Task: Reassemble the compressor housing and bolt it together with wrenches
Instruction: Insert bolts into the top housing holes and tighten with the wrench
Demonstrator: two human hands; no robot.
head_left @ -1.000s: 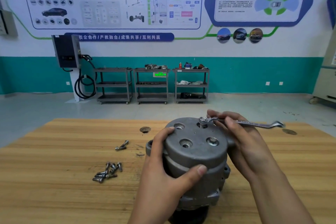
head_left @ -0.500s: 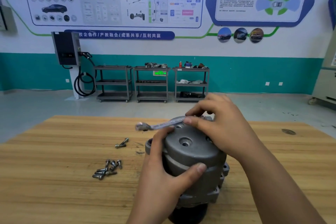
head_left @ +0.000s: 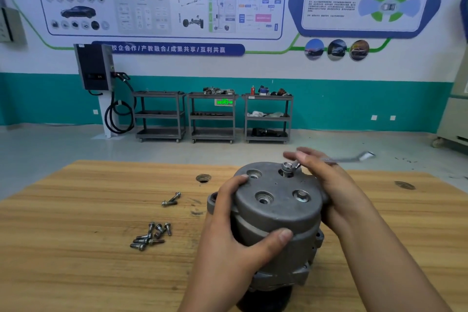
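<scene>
— While the left hand (head_left: pixel 235 233) wraps the housing (head_left: pixel 276 215) from the side, where does the thing stand?

— Upright on the wooden surface (head_left: pixel 76 248), toward its near edge and a little right of the middle. The flat round cover faces up. The thumb lies across the front of the cover's wall and the fingers curl over the far left rim, so that grip is closed firmly on the housing.

— And the right hand (head_left: pixel 326 185)?

— Behind the housing on its right side. Its grip is closed on a wrench (head_left: pixel 347 159); the shaft runs out to the right past the fingers and is blurred. The ring end sits on a bolt (head_left: pixel 287 168) at the far side of the cover, and that bolt stands proud of its hole.

— Other bolts in the cover?

— One more (head_left: pixel 301 195), at the near right of the cover, sunk in its recess. Two recesses show open holes: one near the middle front (head_left: pixel 263 197), one at the far left (head_left: pixel 254 174) by the left fingertips.

— Anything loose on the surface?

— A cluster of bolts (head_left: pixel 149 237) lies left of the housing, nearer the front edge, heaped and touching. A pair (head_left: pixel 171 199) lies farther back, apart from the heap. A round hole (head_left: pixel 203 178) is in the surface toward the far edge, another (head_left: pixel 404 185) toward the far right corner.

— Beyond that?

— Three carts (head_left: pixel 212 116) against the wall, and a charger (head_left: pixel 95 67) to their left.
</scene>
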